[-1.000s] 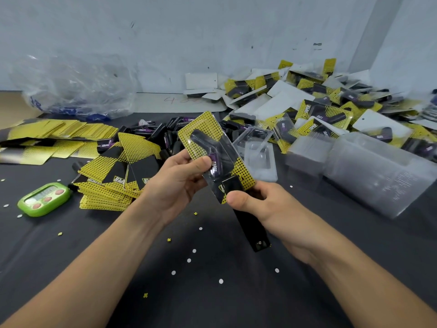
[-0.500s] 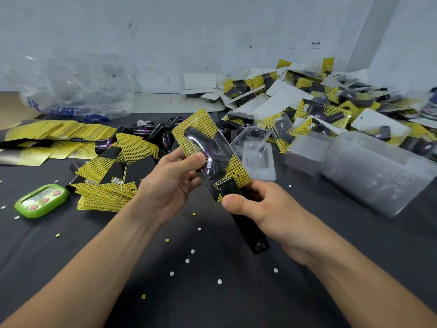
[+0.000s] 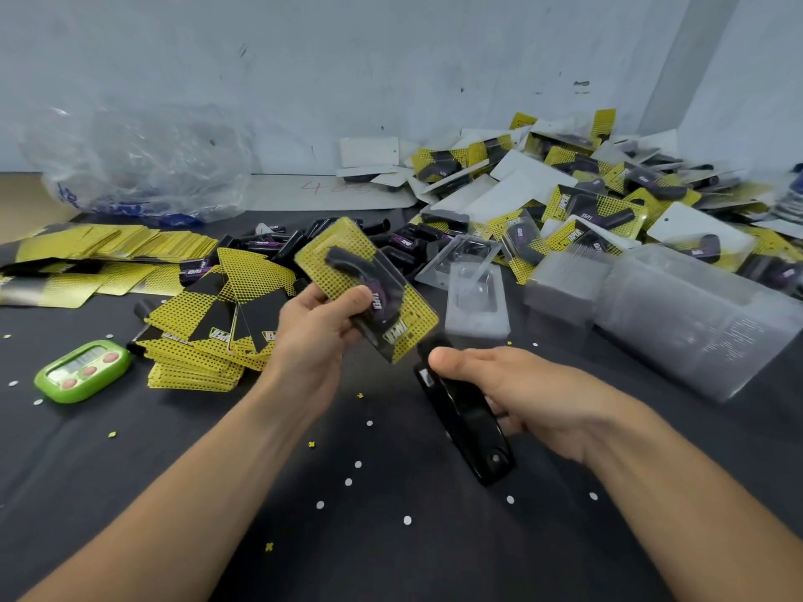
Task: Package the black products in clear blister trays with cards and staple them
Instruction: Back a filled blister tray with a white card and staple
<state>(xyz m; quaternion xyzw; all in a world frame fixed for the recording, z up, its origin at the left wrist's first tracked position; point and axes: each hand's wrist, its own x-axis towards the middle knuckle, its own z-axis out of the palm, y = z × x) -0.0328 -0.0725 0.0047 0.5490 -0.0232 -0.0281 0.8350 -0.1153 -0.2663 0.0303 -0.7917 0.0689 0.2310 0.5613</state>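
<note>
Both forearms are extended forward.
A blister pack (image 3: 347, 258) is pinched in the left hand (image 3: 319, 328); a stapler (image 3: 467, 432) is gripped in the right hand (image 3: 521, 393).

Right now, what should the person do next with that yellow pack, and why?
Probably set the pack on the finished pile: the left hand holds it assembled, and the stapler in the right hand sits clear of it.

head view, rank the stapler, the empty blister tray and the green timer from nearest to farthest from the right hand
1. Stapler: gripped in the right hand itself.
2. Empty blister tray: lying just beyond that hand, slightly to its left.
3. Green timer: far over on the left side.
</note>
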